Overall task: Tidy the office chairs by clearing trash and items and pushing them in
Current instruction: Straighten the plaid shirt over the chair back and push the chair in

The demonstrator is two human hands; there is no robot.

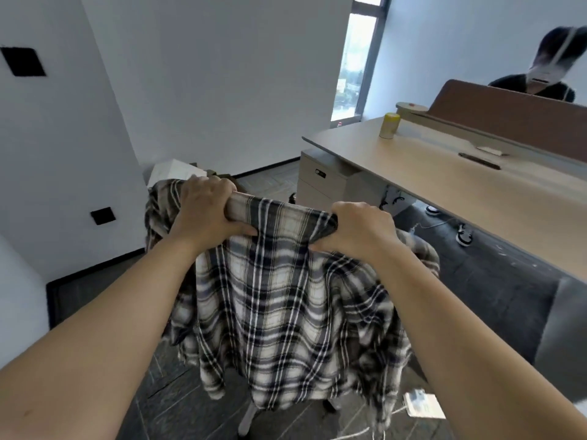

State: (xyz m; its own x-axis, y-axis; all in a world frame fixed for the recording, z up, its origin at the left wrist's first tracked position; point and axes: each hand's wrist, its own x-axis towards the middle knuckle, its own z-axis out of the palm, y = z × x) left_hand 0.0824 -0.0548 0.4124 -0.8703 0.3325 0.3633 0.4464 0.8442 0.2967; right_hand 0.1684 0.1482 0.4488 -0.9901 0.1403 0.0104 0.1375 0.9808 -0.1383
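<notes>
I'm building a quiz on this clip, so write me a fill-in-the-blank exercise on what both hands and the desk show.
1. Both the left hand and the right hand grip a ____-patterned shirt.
2. The shirt hangs over the back of a ____.
3. On the desk stands a ____-coloured canister.
4. A dark ____ lies on the desk.

Missing words: plaid; chair; yellow; pen
</notes>
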